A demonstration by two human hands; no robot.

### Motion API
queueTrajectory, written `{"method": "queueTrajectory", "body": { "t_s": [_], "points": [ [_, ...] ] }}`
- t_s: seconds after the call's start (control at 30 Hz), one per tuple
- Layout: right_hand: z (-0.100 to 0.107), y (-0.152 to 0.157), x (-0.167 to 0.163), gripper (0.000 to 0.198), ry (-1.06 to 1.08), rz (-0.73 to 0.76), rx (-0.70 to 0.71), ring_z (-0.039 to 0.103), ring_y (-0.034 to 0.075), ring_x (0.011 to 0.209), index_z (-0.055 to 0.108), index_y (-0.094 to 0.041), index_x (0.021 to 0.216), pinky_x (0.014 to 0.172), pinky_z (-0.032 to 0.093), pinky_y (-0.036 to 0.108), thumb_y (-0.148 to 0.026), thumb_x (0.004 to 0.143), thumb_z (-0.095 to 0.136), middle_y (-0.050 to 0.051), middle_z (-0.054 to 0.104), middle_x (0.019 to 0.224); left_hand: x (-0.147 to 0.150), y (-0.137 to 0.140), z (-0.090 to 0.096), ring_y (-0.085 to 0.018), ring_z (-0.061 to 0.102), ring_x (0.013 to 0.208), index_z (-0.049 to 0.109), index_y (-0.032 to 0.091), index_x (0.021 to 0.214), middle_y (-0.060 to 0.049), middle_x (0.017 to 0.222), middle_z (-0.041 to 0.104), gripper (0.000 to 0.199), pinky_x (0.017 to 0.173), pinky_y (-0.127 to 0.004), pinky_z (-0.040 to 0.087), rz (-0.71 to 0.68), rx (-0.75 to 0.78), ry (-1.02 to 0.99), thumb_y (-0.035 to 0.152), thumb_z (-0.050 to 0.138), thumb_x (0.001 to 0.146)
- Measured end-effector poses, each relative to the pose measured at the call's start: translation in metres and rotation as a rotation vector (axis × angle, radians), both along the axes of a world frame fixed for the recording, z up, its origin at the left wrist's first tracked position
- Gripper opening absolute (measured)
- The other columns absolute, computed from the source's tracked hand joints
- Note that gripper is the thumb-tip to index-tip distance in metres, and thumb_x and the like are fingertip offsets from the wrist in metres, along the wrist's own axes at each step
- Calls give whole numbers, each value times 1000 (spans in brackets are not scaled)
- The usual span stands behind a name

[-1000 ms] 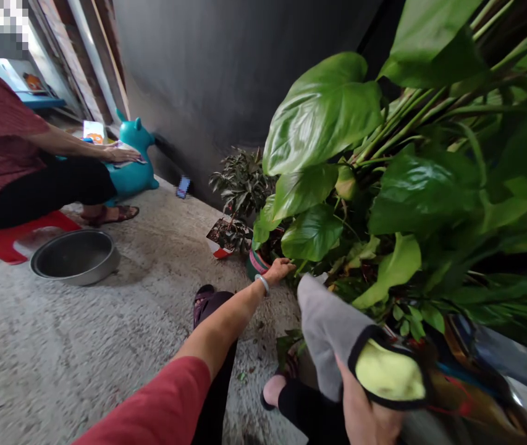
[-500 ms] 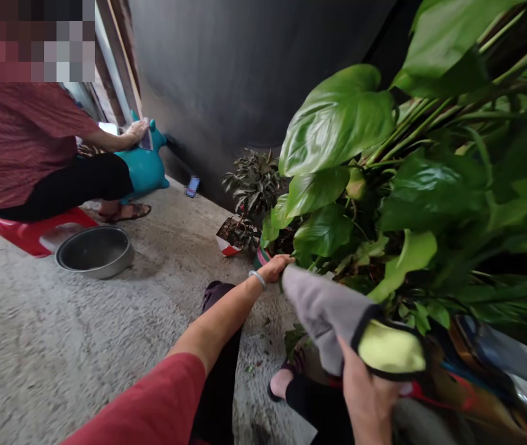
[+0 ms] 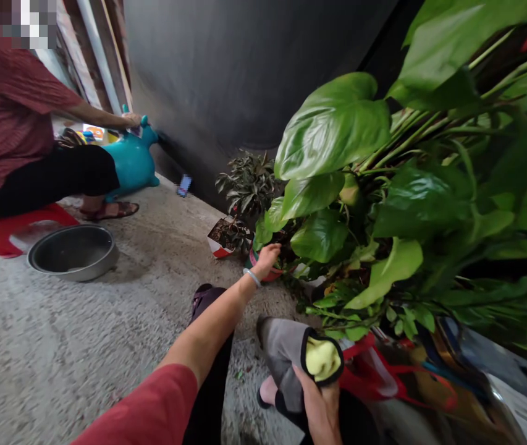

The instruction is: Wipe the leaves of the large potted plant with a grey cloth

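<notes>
My right hand (image 3: 319,403) grips the gray shoe (image 3: 285,343); slackening could drop it. My left hand's (image 3: 267,259) closure I can't tell.

No lettering, brand or number can be read. The white box (image 3: 94,131) past the seated person's knee bears an orange design, too small and too far off to make out any words. The phone-like thing (image 3: 184,185) on the floor by the dark wall is pixelated, so whatever it displays is illegible. The planter (image 3: 221,248) has red and white areas on its side, with nothing legible among them. The pot (image 3: 252,256) just beside it has a pink band, also without readable characters.
</notes>
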State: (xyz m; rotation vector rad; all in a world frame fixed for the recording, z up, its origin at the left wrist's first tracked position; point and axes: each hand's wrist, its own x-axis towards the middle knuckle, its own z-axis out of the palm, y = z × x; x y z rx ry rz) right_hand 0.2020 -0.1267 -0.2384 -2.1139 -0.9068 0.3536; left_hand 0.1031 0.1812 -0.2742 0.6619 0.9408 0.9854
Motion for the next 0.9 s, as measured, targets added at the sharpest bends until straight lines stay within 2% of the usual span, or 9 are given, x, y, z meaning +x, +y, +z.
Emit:
{"method": "queueTrajectory", "body": {
  "t_s": [0.1, 0.2, 0.33, 0.43, 0.5, 0.6, 0.73, 0.83, 0.9],
  "points": [
    [24, -6, 5, 61, 53, -30, -7, 68, 42, 116, 72, -21, 103, 99, 55, 53, -61, 57, 77, 13, 78, 97, -16, 1, 25, -25, 68, 107, 71, 18, 115, -13, 117, 75, 45, 92, -36, 53, -36, 61, -291, 54, 61, 90],
    [67, -8, 11, 65, -31, -56, 77, 68, 41, 113, 73, -20, 111, 96, 57, 54, -58, 58, 79, 11, 77, 95, -24, -14, 57, -25, 70, 101, 72, 18, 110, -11, 109, 77, 51, 88, -37, 55, -114, 170, -556, 60, 71, 83],
    [132, -10, 21, 70, -163, -87, 255, 65, 44, 117, 70, -29, 123, 87, 60, 58, -60, 60, 80, 11, 76, 108, -16, -42, 83, -19, 69, 77, 73, 15, 94, -6, 88, 76, 45, 76, -33, 56, -94, 200, -527, 42, 92, 64],
    [166, 16, 23, 68, -204, -51, 305, 62, 45, 124, 70, -29, 121, 88, 59, 58, -61, 63, 80, 13, 74, 117, -5, -56, 84, -16, 65, 66, 72, 15, 87, -3, 78, 73, 42, 68, -31, 56, -49, 123, -459, 41, 93, 62],
    [171, 44, 15, 64, -218, -27, 315, 59, 45, 127, 71, -24, 115, 94, 57, 58, -59, 63, 79, 16, 73, 117, 1, -61, 77, -15, 65, 64, 71, 15, 83, -2, 75, 71, 39, 64, -30, 55, -16, 81, -438, 43, 92, 64],
    [157, 66, -2, 58, -199, 39, 310, 63, 46, 121, 71, -18, 99, 98, 55, 59, -57, 56, 78, 21, 75, 107, 2, -63, 65, -13, 61, 59, 69, 15, 74, 0, 67, 67, 38, 57, -27, 51, -4, 76, -402, 45, 91, 65],
    [140, 29, -2, 51, -106, 52, 210, 70, 46, 101, 70, -20, 82, 88, 59, 61, -60, 51, 78, 22, 76, 94, -5, -59, 57, -14, 60, 60, 68, 14, 70, -1, 65, 65, 43, 59, -28, 52, -32, 103, -339, 48, 92, 60],
    [158, 3, 15, 63, -207, -69, 266, 63, 47, 120, 74, -21, 104, 93, 57, 61, -64, 58, 79, 20, 73, 117, -5, -58, 58, -16, 62, 64, 70, 14, 71, -3, 68, 67, 44, 63, -30, 54, -70, 101, -325, 50, 91, 60],
    [173, 12, 22, 73, -248, -91, 311, 55, 44, 134, 69, -22, 126, 102, 53, 58, -66, 68, 73, 16, 68, 134, -2, -61, 59, -16, 62, 64, 70, 14, 72, -4, 69, 68, 44, 63, -30, 54, -98, 121, -316, 52, 90, 62]
  ]
}}
